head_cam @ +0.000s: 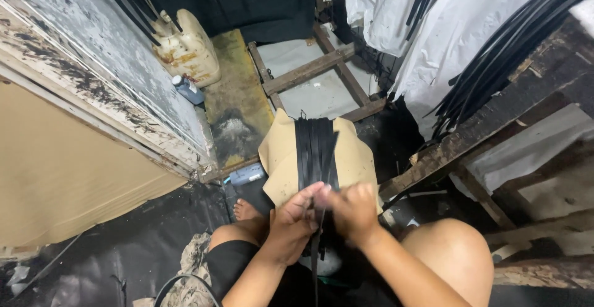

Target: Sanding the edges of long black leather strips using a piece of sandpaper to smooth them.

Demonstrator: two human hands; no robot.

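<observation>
Several black strips (314, 149) lie side by side on the tan board (281, 158) propped before our knees, and we pinch their near ends with both hands, left hand (296, 223) and right hand (351, 211) clenched together on them.

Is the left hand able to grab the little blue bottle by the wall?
Probably not from here. The left hand is at the black strips on the tan board, while the bottle sits far beyond, past the board.
</observation>
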